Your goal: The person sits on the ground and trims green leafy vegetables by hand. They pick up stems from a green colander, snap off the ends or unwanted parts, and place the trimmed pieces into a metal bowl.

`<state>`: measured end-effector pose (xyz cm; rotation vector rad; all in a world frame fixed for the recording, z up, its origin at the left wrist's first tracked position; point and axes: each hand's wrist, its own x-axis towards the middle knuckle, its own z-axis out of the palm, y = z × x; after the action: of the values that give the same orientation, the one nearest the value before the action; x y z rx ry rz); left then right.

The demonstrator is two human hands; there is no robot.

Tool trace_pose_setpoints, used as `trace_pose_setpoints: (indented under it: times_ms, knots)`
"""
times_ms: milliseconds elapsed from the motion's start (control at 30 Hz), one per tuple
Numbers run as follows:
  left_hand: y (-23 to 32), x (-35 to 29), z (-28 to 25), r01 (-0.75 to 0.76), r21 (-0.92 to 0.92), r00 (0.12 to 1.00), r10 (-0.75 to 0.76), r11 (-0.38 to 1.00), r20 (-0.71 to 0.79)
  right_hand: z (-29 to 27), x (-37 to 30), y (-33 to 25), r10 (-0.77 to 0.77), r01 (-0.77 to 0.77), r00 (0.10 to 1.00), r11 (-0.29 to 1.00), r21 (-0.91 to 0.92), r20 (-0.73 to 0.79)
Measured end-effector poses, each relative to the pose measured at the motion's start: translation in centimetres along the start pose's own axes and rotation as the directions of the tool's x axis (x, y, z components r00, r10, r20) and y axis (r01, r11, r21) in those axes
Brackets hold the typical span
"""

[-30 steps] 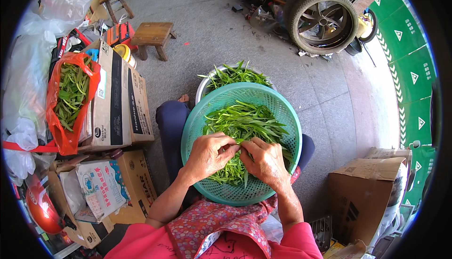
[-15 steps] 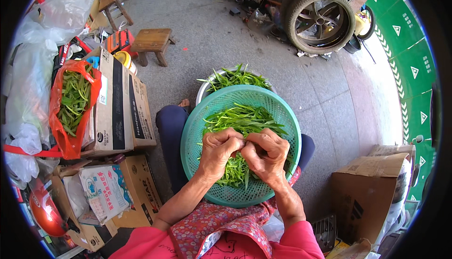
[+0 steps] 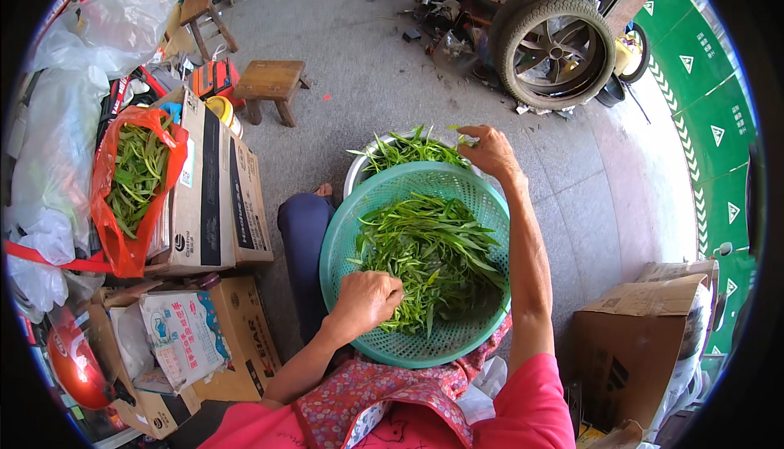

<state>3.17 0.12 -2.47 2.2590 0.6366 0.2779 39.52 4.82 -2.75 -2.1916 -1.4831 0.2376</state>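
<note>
Right: green panels (image 3: 706,110), white triangle signs (image 3: 687,64), white chevrons (image 3: 701,204), small white characters (image 3: 739,118). Left: brown box (image 3: 198,204), dark band (image 3: 210,192) with pale lettering, round emblem (image 3: 180,242), white label (image 3: 188,162). Near left: white carton (image 3: 181,339), red characters; open brown box (image 3: 245,318) beside it, dark lettering. Near right: large brown box (image 3: 629,339), dark slanted-bar emblem (image 3: 616,375). Near: pink shirt (image 3: 437,426), dark line drawing (image 3: 396,429).

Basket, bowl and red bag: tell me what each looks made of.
Basket: likely plastic, green and slightly shiny, its walls evenly perforated. Bowl: perhaps metal, judging by its smooth silvery rim; mostly hidden. Red bag: probably thin plastic film, slightly glossy, crinkled.
</note>
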Motion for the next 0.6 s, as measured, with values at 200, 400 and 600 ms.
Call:
trace_pose_setpoints:
  times_ms: [200,400,600]
  knots:
    - [-0.5,-0.4,-0.5,0.141,-0.021,0.990,-0.141,0.990,-0.018,-2.2,-3.5,-5.3,-0.052,0.087,0.939,0.992,0.088,-0.341]
    - [0.0,1.1,-1.5,0.172,0.053,0.985,-0.172,0.984,0.005,4.1,-9.7,-7.9,-0.160,0.155,0.985,0.985,-0.068,-0.061]
    - [-0.6,0.5,-1.1,0.080,-0.082,0.991,-0.088,0.993,-0.102,9.3,-10.7,-4.5,-0.131,0.132,0.991,0.948,-0.291,0.023]
